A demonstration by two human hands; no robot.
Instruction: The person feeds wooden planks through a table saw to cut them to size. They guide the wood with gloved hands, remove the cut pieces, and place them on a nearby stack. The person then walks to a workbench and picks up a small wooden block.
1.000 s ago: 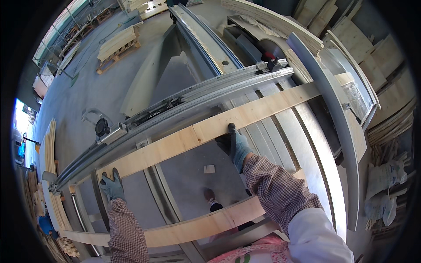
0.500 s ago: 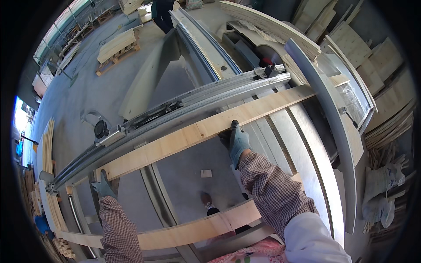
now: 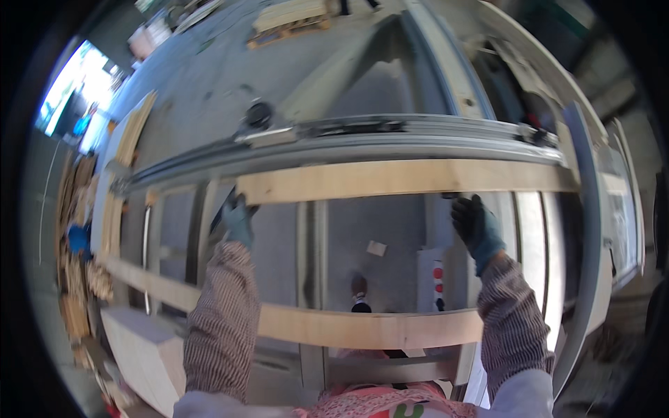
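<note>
A long, pale wooden plank (image 3: 390, 178) lies across the metal sliding-table saw, along its far rail. At the plank's left end, the spread fingers of my gloved left hand (image 3: 238, 217) come up to the lower corner; I cannot tell how firmly they touch. My right hand (image 3: 478, 228), in a dark-palmed glove, is just below the near edge toward the right, its fingers loosely bent and apart, not wrapped round the wood. A second wooden strip (image 3: 369, 329) runs across the frame nearer to me, under my forearms.
The metal guide rail (image 3: 418, 143) with a black knob (image 3: 258, 114) lies beyond the plank. A tall grey fence (image 3: 591, 209) stands at its right end. A white-sided block (image 3: 150, 355) sits near left; stacked boards (image 3: 289, 17) lie on a far pallet.
My view has turned, so the plank now lies nearly level. My right hand has come off the plank's top to below its near edge. My left hand stays by the left end.
</note>
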